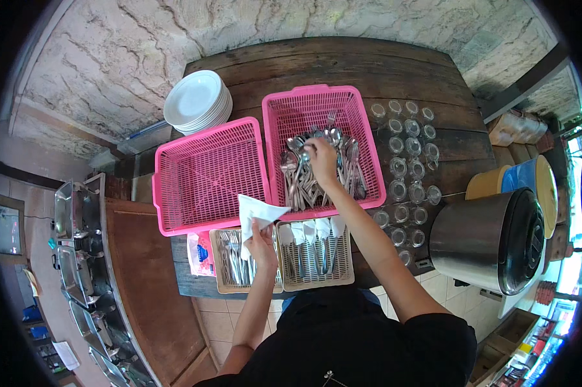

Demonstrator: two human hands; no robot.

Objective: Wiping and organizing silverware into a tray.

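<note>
My left hand [262, 244] holds a folded white paper napkin [259, 213] above the left beige basket [214, 256], where forks [235, 259] lie. My right hand [321, 157] reaches into the right pink plastic basket [375, 179], at a heap of spoons and forks [351, 164]; its fingertips are at a spoon [303, 159]. Whether they grip it cannot be told. In the right beige basket [351, 275], several pieces of cutlery [323, 256] lie side by side with white napkins around their upper ends. The left pink plastic basket [208, 181] holds nothing visible.
A stack of white plates [194, 101] stands behind the left pink basket. Rows of small glass jars [412, 146] are at the right on the wooden table [368, 58]. A large metal pot with a black lid [484, 242] is beyond them. A pink-and-white packet [201, 254] lies at the left.
</note>
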